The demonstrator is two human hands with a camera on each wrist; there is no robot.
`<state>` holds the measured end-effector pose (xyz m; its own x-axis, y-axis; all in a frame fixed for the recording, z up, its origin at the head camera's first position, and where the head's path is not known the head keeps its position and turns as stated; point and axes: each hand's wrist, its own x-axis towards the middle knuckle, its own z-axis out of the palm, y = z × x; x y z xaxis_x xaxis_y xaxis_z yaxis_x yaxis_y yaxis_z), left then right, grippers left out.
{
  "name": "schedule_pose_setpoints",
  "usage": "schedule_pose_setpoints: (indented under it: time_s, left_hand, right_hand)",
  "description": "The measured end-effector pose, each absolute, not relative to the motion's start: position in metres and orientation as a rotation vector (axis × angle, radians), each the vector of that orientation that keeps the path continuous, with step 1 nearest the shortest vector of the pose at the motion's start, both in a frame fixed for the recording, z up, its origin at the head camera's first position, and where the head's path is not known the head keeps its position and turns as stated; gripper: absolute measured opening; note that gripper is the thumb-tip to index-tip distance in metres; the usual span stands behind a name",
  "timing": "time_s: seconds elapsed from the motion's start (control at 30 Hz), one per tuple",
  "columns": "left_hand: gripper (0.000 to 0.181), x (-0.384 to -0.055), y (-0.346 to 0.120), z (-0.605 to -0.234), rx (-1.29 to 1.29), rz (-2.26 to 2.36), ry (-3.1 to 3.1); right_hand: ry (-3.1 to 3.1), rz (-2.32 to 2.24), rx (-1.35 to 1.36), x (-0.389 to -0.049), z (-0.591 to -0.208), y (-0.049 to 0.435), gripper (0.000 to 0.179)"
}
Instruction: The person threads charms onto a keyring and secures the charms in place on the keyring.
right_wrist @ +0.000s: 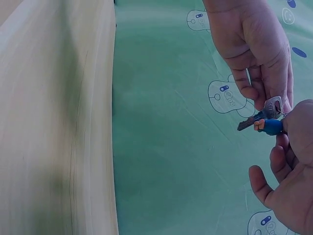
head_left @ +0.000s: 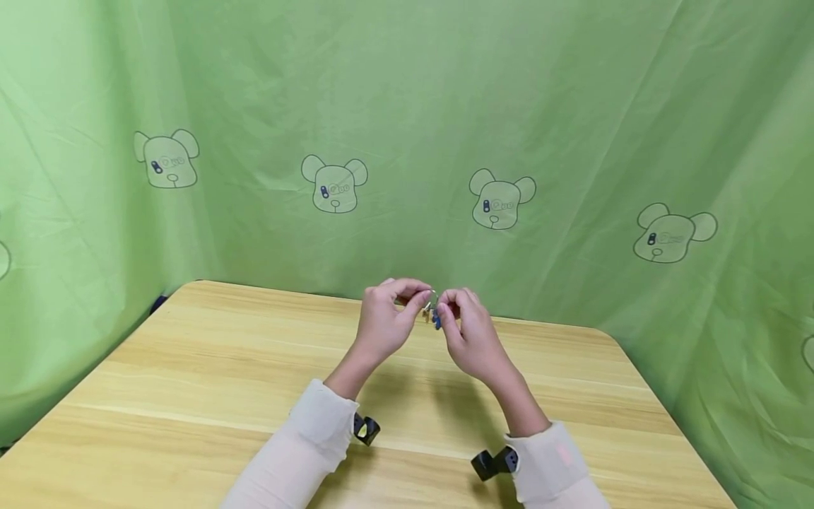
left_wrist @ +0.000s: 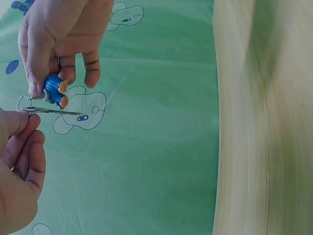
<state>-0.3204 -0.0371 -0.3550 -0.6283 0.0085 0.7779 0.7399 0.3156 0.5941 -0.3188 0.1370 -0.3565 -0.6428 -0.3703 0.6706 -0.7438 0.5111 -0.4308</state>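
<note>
Above the far part of the table, my two hands meet at a bunch made of a metal key ring [head_left: 435,294], a key [right_wrist: 255,119] and a small blue figurine keychain [left_wrist: 55,90] with orange feet. My left hand [head_left: 385,322] pinches the ring beside the key between thumb and fingertips. On the other side, my right hand [head_left: 469,338] pinches the keychain at its upper end, the figurine hanging below the fingertips. The key sticks out next to the figurine in both wrist views. Fingertips partly hide the ring.
A wooden table [head_left: 210,367] lies beneath the hands. Green curtains [head_left: 407,85] with bear-head drawings hang behind it and at both sides. Black wrist mounts [head_left: 366,428] protrude from the light sleeves [head_left: 305,442] over the table.
</note>
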Motion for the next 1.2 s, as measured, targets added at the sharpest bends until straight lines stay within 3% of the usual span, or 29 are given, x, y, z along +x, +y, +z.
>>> schedule_pose_setpoints:
  time_s: [1.2]
  left_hand:
    - [0.005,-0.326,-0.043,-0.371,-0.526,-1.551,-2.126]
  right_hand:
    - [-2.413,0.679,0.989,-0.323,-0.353,0.146,0.006]
